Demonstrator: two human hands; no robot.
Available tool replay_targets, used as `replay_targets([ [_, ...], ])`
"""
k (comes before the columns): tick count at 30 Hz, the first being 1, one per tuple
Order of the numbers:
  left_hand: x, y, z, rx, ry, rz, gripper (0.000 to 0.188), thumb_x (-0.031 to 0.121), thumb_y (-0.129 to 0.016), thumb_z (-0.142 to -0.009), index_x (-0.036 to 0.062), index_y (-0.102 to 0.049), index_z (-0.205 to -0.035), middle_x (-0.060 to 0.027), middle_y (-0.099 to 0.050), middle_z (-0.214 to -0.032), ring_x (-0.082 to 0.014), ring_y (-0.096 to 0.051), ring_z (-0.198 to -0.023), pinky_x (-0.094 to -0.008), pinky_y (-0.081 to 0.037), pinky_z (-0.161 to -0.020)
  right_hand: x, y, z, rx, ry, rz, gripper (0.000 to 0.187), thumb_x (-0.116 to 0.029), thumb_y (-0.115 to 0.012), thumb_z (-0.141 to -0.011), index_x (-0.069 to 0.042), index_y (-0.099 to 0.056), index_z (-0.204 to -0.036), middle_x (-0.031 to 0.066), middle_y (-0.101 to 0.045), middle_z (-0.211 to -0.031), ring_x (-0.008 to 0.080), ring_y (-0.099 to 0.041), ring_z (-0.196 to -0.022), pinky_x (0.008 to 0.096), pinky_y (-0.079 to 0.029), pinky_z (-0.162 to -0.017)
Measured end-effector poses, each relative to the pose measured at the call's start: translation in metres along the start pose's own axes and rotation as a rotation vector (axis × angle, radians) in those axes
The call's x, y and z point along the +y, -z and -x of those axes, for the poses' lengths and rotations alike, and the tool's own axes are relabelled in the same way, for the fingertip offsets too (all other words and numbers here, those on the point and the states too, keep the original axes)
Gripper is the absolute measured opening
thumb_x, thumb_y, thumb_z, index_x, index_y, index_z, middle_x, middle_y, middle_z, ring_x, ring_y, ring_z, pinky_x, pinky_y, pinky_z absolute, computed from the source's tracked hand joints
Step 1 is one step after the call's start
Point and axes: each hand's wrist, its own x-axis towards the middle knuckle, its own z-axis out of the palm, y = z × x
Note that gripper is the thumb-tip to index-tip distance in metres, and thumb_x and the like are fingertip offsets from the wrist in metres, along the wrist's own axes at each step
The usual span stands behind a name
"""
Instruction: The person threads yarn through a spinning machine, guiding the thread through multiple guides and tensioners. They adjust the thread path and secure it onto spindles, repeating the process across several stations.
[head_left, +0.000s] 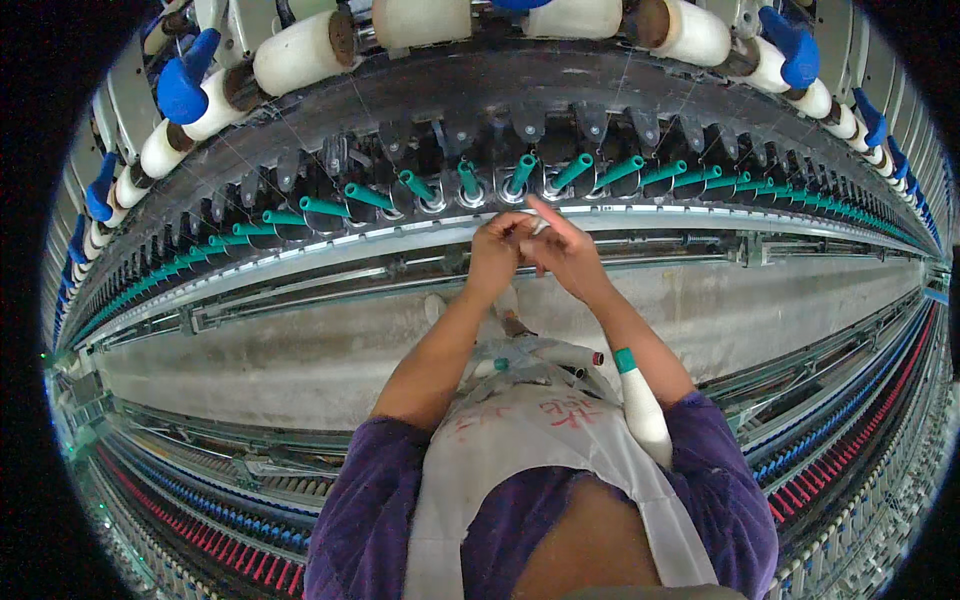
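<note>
My left hand (pixel 495 252) and my right hand (pixel 568 252) meet in front of the spinning frame's metal rail (pixel 650 218). The left fingers are pinched together. On the right hand the index finger points up and the others curl in toward the left fingertips. A small white bit (pixel 541 228) shows between the hands, too small to name. Just beyond them stands a row of green bobbin tubes (pixel 522 174) on spindles. A bobbin wound with white yarn (pixel 645 410), green at its tip, rests between my right arm and the apron (pixel 540 425).
White roving rollers (pixel 425 20) with blue lever covers (pixel 182 85) line the machine above the tubes. Several tubes (pixel 565 355) stick out at the apron's front. Behind me runs another machine with red bobbins (pixel 810 480). A grey floor aisle (pixel 300 350) lies between the machines.
</note>
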Motion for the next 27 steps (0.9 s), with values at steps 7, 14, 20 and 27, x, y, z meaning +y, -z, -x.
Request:
replay_targets([
  [7, -0.096, 0.027, -0.049, 0.227, 0.141, -0.51, 0.022, 0.025, -0.068, -0.092, 0.0034, -0.074, -0.09, -0.0085, -0.073, -0.072, -0.0213, -0.07, -0.064, -0.0337, -0.053, -0.062, 0.09, -0.003, -0.068, 0.525, 0.641, 0.994, 0.007, -0.007, -0.075, -0.08, -0.009, -0.073, -0.087, 0.0033, -0.067, -0.078, 0.0229, -0.066, -0.067, 0.0361, -0.051, -0.061],
  [14, -0.096, 0.002, -0.064, 0.397, 0.493, 0.32, 0.008, 0.011, -0.066, -0.091, 0.0063, -0.065, -0.097, -0.0055, -0.065, -0.077, -0.0161, -0.057, -0.053, -0.0318, -0.042, -0.044, 0.099, -0.001, -0.083, 0.455, 0.639, 1.331, 0.007, -0.018, -0.065, -0.085, -0.013, -0.07, -0.084, 0.0061, -0.069, -0.076, 0.0216, -0.066, -0.066, 0.0406, -0.043, -0.067],
  [20, 0.042, -0.019, -0.031, 0.273, 0.203, 0.454, 0.021, 0.027, -0.072, -0.093, 0.0067, -0.067, -0.09, -0.0022, -0.058, -0.063, -0.0105, -0.051, -0.048, -0.0251, -0.036, -0.042, 0.038, 0.01, -0.024, 0.263, 0.209, 0.201, 0.03, -0.013, -0.062, -0.1, -0.003, -0.067, -0.128, 0.0079, -0.075, -0.095, 0.0113, -0.067, -0.08, 0.025, -0.054, -0.075],
  [27, 0.041, -0.024, -0.024, 0.051, 0.252, 0.114, 0.031, 0.033, -0.068, -0.097, 0.0042, -0.072, -0.105, -0.0001, -0.057, -0.061, -0.0069, -0.05, -0.05, -0.0247, -0.038, -0.047, -0.003, 0.026, 0.034, 0.232, 0.064, -0.081, 0.028, -0.016, -0.059, -0.103, 0.001, -0.068, -0.123, 0.0113, -0.075, -0.1, 0.0181, -0.072, -0.083, 0.0307, -0.056, -0.082],
])
